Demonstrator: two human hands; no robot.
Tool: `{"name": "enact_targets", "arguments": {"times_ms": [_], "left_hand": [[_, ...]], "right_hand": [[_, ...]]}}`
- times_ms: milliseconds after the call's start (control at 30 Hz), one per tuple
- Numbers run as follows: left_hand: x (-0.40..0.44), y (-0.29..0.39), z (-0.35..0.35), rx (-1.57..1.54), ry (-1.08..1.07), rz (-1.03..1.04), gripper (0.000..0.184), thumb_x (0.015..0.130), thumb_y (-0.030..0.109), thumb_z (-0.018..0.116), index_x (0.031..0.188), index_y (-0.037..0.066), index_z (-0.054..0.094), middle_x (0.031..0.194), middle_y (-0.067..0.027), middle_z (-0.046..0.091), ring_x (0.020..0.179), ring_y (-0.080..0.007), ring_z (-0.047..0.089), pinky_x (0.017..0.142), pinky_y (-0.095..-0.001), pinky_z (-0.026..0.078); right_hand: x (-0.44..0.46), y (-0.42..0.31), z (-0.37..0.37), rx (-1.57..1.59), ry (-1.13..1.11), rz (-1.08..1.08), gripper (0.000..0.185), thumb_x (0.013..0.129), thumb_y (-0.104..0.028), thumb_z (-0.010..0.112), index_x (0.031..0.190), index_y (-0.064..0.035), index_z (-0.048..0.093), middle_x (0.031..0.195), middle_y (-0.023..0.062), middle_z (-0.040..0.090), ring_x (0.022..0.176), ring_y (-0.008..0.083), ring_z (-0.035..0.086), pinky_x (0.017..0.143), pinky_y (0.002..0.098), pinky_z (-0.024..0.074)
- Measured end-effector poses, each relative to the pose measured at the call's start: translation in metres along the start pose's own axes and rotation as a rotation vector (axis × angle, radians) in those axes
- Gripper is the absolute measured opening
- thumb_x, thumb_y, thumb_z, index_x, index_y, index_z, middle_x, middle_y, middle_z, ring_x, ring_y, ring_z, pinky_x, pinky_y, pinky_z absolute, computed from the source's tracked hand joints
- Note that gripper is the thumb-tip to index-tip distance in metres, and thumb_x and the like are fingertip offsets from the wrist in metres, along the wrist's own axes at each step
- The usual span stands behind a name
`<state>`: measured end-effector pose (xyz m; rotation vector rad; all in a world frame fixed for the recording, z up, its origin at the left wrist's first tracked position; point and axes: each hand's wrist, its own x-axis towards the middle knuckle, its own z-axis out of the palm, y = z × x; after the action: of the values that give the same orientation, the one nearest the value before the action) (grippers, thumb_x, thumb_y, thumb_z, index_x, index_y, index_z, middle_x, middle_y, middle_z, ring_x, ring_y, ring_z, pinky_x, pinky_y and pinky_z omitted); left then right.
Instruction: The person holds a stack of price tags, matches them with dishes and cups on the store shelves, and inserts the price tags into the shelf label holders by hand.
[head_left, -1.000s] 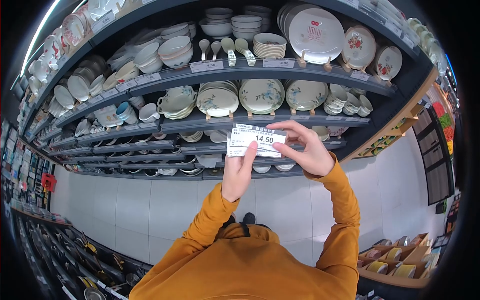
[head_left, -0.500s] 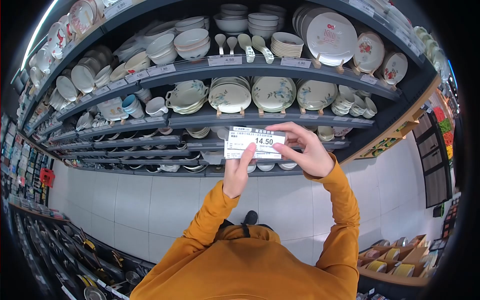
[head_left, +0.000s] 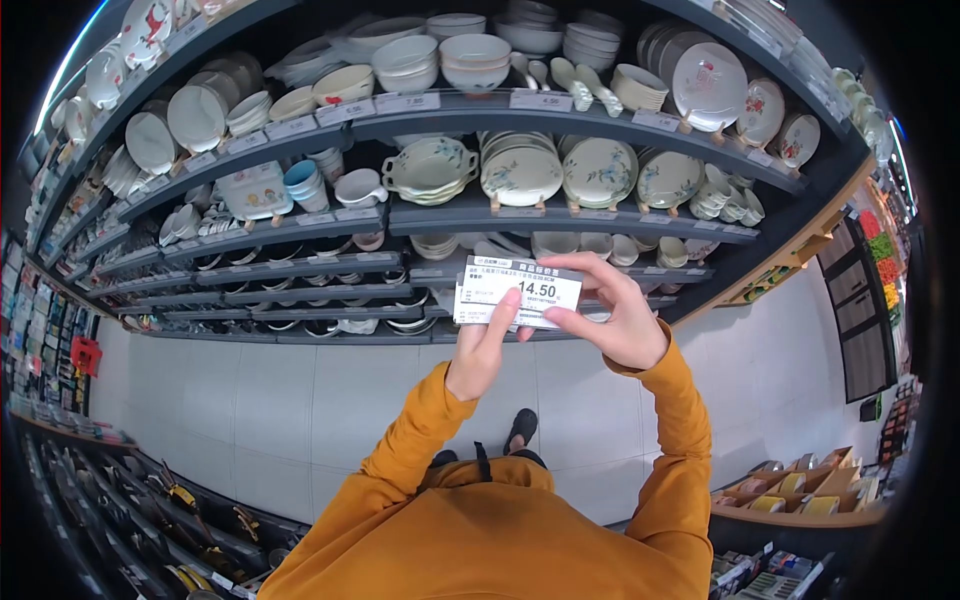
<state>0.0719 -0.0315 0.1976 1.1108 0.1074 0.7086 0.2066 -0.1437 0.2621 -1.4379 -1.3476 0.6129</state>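
Note:
A small stack of white price tags point(head_left: 500, 287), the front one printed 14.50, is held up in front of the shelves. My left hand point(head_left: 482, 345) is closed on its lower edge, thumb on the printed face and fingers hidden behind. My right hand point(head_left: 620, 315) pinches the right side, index finger along the top corner and thumb at the lower right. The edge of another tag shows at the left, behind the front one. Just beyond the tags, the shelf holds flowered oval plates point(head_left: 522, 175) and a stack of handled dishes point(head_left: 430, 168).
Curved-looking grey shelving point(head_left: 450, 122) carries bowls point(head_left: 475, 62), spoons point(head_left: 570, 82) and round plates point(head_left: 709, 86), with price labels along its edges. Pale floor tiles point(head_left: 390, 385) lie below. Lower racks with kitchen tools point(head_left: 180, 490) stand behind left, and a wooden bin display point(head_left: 800, 505) behind right.
The shelves have shifted rightward in view as my head turned or moved left. The tags now sit slightly fanned, another edge showing at the left. Both hands keep their hold.

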Motion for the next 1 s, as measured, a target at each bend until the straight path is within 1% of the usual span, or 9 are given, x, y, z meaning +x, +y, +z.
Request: {"name": "enact_targets", "arguments": {"times_ms": [33,133,167,233,333,433,633,733,1000], "left_hand": [[-0.008,0.006,-0.01,-0.015,0.008,-0.017,0.021,0.098,0.016,0.043,0.103,-0.001,0.055,0.086,-0.0033,0.058,0.067,-0.0082,0.048,0.059,-0.0225,0.039],[-0.029,0.022,-0.042,0.015,-0.004,-0.007,0.02,0.098,0.016,0.043,0.103,0.0,0.054,0.084,-0.0024,0.057,0.065,-0.0077,0.047,0.057,-0.022,0.038],[-0.035,0.028,-0.052,0.023,-0.021,-0.017,0.02,0.098,0.016,0.044,0.103,0.0,0.054,0.083,-0.0019,0.056,0.064,-0.0074,0.046,0.057,-0.0219,0.038],[-0.047,0.041,-0.069,0.039,-0.052,-0.041,0.019,0.098,0.016,0.044,0.103,0.001,0.054,0.081,-0.0011,0.055,0.064,-0.0067,0.046,0.056,-0.0215,0.038],[-0.06,0.059,-0.078,0.043,-0.01,-0.067,0.02,0.098,0.018,0.044,0.104,0.001,0.054,0.079,-0.0004,0.054,0.063,-0.006,0.045,0.056,-0.0213,0.037],[-0.065,0.068,-0.089,0.042,-0.064,-0.094,0.02,0.098,0.019,0.045,0.104,0.002,0.054,0.079,-0.0003,0.054,0.063,-0.0057,0.044,0.056,-0.0212,0.037],[-0.064,0.07,-0.088,0.028,-0.119,-0.022,0.02,0.099,0.017,0.043,0.105,0.001,0.053,0.082,-0.0022,0.055,0.06,-0.007,0.044,0.054,-0.0219,0.037],[-0.061,0.069,-0.077,-0.015,-0.097,-0.059,0.02,0.099,0.016,0.043,0.105,0.0,0.052,0.083,-0.0034,0.056,0.057,-0.008,0.044,0.052,-0.0222,0.036],[-0.035,0.042,-0.037,-0.002,-0.176,-0.093,0.019,0.099,0.016,0.043,0.104,-0.001,0.052,0.085,-0.0047,0.057,0.054,-0.0097,0.046,0.05,-0.0225,0.037]], "right_hand": [[0.002,0.001,0.016,0.025,0.011,-0.008,0.046,0.081,-0.01,0.069,0.124,-0.0031,0.052,0.098,0.0033,0.062,0.075,0.0071,0.054,0.066,0.0224,0.0447],[0.006,-0.005,0.055,0.041,-0.01,0.017,0.047,0.082,-0.009,0.068,0.125,-0.0034,0.051,0.102,0.0042,0.062,0.079,0.0075,0.056,0.066,0.0227,0.0452],[0.008,-0.008,0.066,0.064,-0.029,0.018,0.047,0.083,-0.008,0.067,0.126,-0.0035,0.05,0.105,0.0053,0.061,0.084,0.0081,0.058,0.069,0.023,0.0458],[0.013,-0.014,0.086,0.082,-0.028,0.039,0.046,0.083,-0.008,0.066,0.126,-0.0034,0.05,0.106,0.006,0.061,0.084,0.0085,0.058,0.071,0.0234,0.046],[0.018,-0.028,0.105,0.106,-0.034,0.072,0.044,0.084,-0.006,0.064,0.126,-0.0033,0.049,0.106,0.0067,0.061,0.086,0.0092,0.058,0.075,0.0243,0.0461],[0.021,-0.035,0.114,0.099,-0.05,0.085,0.043,0.085,-0.005,0.062,0.126,-0.0031,0.049,0.107,0.007,0.06,0.088,0.0096,0.058,0.076,0.0246,0.0462],[0.019,-0.04,0.116,0.088,-0.03,0.06,0.04,0.086,-0.005,0.061,0.124,-0.002,0.051,0.114,0.0078,0.057,0.089,0.0105,0.059,0.077,0.025,0.047],[0.016,-0.041,0.106,0.093,-0.021,0.061,0.039,0.086,-0.005,0.061,0.124,-0.0016,0.051,0.116,0.0076,0.056,0.091,0.0112,0.059,0.077,0.0253,0.0475],[-0.003,-0.03,0.055,0.171,0.016,0.06,0.039,0.087,-0.005,0.06,0.125,-0.0015,0.05,0.117,0.0075,0.056,0.094,0.0128,0.06,0.079,0.0259,0.0486]]}}
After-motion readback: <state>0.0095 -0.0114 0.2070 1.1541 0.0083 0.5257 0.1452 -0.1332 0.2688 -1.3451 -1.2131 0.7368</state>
